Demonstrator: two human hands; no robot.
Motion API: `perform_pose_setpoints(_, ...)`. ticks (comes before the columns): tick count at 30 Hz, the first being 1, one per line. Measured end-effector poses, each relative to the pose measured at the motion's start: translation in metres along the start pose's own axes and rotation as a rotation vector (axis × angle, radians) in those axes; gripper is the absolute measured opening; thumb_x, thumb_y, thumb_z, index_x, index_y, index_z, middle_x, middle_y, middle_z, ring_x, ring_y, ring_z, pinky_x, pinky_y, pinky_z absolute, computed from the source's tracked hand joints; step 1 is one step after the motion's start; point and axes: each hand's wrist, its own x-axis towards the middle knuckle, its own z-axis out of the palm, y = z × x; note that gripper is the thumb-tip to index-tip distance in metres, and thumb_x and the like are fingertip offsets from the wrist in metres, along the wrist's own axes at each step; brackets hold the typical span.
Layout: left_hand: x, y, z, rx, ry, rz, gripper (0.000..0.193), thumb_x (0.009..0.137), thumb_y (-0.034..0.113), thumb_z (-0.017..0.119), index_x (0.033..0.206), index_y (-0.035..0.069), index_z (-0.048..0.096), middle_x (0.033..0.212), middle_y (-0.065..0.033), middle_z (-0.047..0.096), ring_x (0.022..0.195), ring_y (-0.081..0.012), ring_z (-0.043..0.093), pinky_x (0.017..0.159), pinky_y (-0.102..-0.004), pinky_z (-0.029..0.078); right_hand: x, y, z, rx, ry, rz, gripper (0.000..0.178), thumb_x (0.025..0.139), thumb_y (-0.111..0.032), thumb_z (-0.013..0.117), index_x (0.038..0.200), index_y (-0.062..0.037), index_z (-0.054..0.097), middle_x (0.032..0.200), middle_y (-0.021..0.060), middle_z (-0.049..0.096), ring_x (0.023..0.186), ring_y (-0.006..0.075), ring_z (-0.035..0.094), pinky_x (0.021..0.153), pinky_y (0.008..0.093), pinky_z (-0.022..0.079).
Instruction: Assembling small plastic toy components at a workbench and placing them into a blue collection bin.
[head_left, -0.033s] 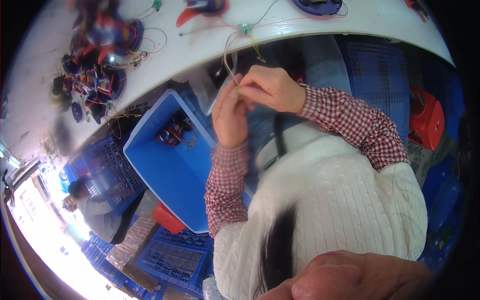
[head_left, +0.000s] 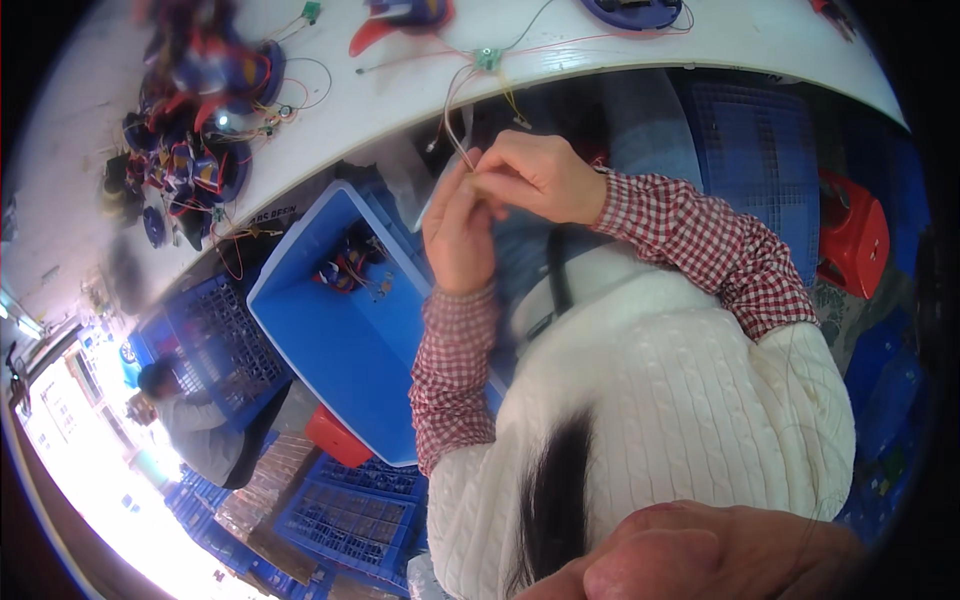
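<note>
My left hand (head_left: pixel 460 235) and my right hand (head_left: pixel 545 178) meet just off the near edge of the white table, fingertips pressed together. Pinched between them are thin wires (head_left: pixel 450 120), whose ends are hidden by my fingers. These wires run up to a small green circuit board (head_left: pixel 487 59) lying near the table's edge. Red, grey and yellow leads also spread from the board; a yellow lead (head_left: pixel 514 100) hangs over the edge with a small connector at its tip. Beyond the board lies a blue and red plastic part (head_left: pixel 405 14).
At the table's left is a pile of blue and red parts with wires (head_left: pixel 190 160). A round blue part (head_left: pixel 637 12) lies at the far edge. Below stands a blue bin (head_left: pixel 345 330) with a few wired pieces inside. A red stool (head_left: pixel 855 235) is at right; a person (head_left: pixel 205 430) is at left.
</note>
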Motion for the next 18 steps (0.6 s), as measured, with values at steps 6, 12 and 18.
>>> perform_pose_setpoints(6,0.015,-0.010,-0.021,0.145,0.007,0.010,0.032,0.090,0.007,0.048,0.118,-0.004,0.056,0.093,-0.0119,0.058,0.072,-0.0139,0.053,0.063,-0.0220,0.045,-0.029,0.016,-0.022,0.063,-0.086,0.289,0.039,0.076,-0.005,0.070,0.112,-0.0044,0.054,0.097,0.0072,0.053,0.071,0.0137,0.051,0.064,0.0233,0.045)
perform_pose_setpoints(12,0.018,-0.013,-0.019,0.500,0.154,0.244,0.031,0.087,0.004,0.049,0.117,-0.002,0.057,0.099,-0.0133,0.055,0.086,-0.0163,0.053,0.075,-0.0258,0.045,-0.048,0.116,-0.040,-0.088,-0.054,0.447,0.080,0.073,-0.014,0.075,0.139,-0.0086,0.031,0.125,0.0127,0.038,0.096,0.0181,0.051,0.073,0.0279,0.048)
perform_pose_setpoints(18,0.025,0.007,0.013,1.203,0.228,0.888,0.035,0.082,0.006,0.057,0.117,0.002,0.058,0.109,-0.0132,0.052,0.098,-0.0216,0.049,0.086,-0.0320,0.041,-0.025,0.135,-0.030,0.197,-0.112,0.578,0.058,0.081,-0.014,0.068,0.132,-0.0068,0.041,0.107,0.0138,0.055,0.084,0.0165,0.057,0.069,0.0265,0.050)
